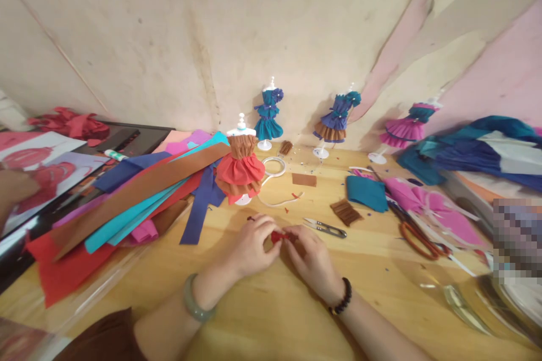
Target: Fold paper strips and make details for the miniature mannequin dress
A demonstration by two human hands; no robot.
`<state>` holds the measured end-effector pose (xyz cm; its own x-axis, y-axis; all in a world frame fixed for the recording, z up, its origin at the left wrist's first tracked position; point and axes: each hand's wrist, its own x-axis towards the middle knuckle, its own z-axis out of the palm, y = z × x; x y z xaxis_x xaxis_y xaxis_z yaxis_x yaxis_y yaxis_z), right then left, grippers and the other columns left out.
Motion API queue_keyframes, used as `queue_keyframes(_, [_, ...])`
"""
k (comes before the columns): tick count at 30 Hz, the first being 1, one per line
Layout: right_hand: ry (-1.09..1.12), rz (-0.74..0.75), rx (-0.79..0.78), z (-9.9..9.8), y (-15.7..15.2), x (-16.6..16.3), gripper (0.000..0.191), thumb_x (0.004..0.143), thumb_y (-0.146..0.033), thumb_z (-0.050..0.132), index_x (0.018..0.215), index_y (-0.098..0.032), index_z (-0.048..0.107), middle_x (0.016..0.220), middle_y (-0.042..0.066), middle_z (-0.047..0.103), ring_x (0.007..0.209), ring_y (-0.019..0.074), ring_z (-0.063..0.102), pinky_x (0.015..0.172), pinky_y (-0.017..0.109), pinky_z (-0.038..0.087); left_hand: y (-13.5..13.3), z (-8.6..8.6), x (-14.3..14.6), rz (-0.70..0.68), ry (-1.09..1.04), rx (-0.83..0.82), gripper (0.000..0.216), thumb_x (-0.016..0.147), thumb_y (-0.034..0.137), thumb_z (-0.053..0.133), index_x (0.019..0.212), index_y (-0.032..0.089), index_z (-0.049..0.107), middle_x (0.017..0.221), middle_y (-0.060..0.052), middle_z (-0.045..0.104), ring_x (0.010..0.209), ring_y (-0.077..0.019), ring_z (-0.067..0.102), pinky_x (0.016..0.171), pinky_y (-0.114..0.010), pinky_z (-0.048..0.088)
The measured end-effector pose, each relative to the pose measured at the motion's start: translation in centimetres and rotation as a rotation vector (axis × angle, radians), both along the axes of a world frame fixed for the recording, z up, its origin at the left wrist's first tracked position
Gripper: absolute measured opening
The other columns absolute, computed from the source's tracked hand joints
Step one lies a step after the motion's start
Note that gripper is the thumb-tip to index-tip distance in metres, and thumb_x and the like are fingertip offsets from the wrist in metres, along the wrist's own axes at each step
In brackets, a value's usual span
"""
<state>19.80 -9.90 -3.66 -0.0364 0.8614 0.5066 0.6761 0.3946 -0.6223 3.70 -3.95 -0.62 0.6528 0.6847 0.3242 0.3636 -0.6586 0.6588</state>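
My left hand (250,247) and my right hand (311,258) meet low over the wooden table (262,316), both pinched on a small red piece of fabric (278,236) between the fingertips. Just behind the hands stands a small white mannequin in a brown and red ruffled dress (240,170). Thread snips (326,228) lie on the table close to my right hand. My left wrist wears a pale green bangle, my right wrist a dark bead bracelet.
A stack of coloured fabric strips (139,197) lies at the left. Three more dressed mannequins (267,115) (336,121) (406,127) stand along the wall. A teal patch (366,192), brown scraps (345,212), orange-handled scissors (417,237) and pink fabric (427,203) lie to the right.
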Motion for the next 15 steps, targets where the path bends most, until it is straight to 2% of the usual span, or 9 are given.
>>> queue_keyframes(4, [-0.08, -0.013, 0.02, -0.1, -0.1, -0.2, 0.022, 0.085, -0.017, 0.051, 0.106, -0.021, 0.055, 0.091, 0.007, 0.066, 0.082, 0.0207, 0.061, 0.074, 0.036, 0.05, -0.2, 0.4, 0.0, 0.005, 0.093, 0.087, 0.018, 0.076, 0.014, 0.052, 0.09, 0.019, 0.062, 0.093, -0.009, 0.061, 0.094, -0.0239, 0.051, 0.085, -0.037, 0.039])
queue_keyframes(7, [-0.111, 0.0, 0.018, -0.1, -0.2, -0.3, 0.025, 0.085, -0.017, 0.05, 0.109, -0.021, 0.053, 0.092, 0.008, 0.065, 0.083, 0.0214, 0.061, 0.074, 0.037, 0.05, -0.3, 0.5, 0.0, 0.001, 0.086, 0.088, 0.021, 0.074, 0.011, 0.052, 0.089, 0.019, 0.063, 0.094, -0.009, 0.061, 0.095, -0.0242, 0.051, 0.085, -0.037, 0.038])
queue_keyframes(10, [-0.064, 0.014, -0.006, 0.0, -0.1, -0.2, 0.028, 0.085, -0.016, 0.049, 0.113, -0.021, 0.051, 0.09, 0.007, 0.063, 0.079, 0.0202, 0.059, 0.072, 0.036, 0.05, -0.2, 0.1, 0.1, 0.017, -0.007, 0.014, 0.02, 0.071, 0.008, 0.053, 0.083, 0.02, 0.064, 0.09, -0.007, 0.062, 0.092, -0.0229, 0.052, 0.084, -0.036, 0.038])
queue_keyframes(15, [0.087, -0.008, -0.041, -0.4, 0.1, 0.1, 0.037, 0.084, -0.016, 0.049, 0.12, -0.021, 0.045, 0.092, 0.007, 0.06, 0.071, 0.0167, 0.057, 0.068, 0.033, 0.05, 0.9, -1.6, 0.4, 0.154, -0.16, -0.234, 0.01, 0.069, 0.009, 0.055, 0.069, 0.017, 0.061, 0.076, -0.004, 0.061, 0.076, -0.0178, 0.056, 0.074, -0.031, 0.042])
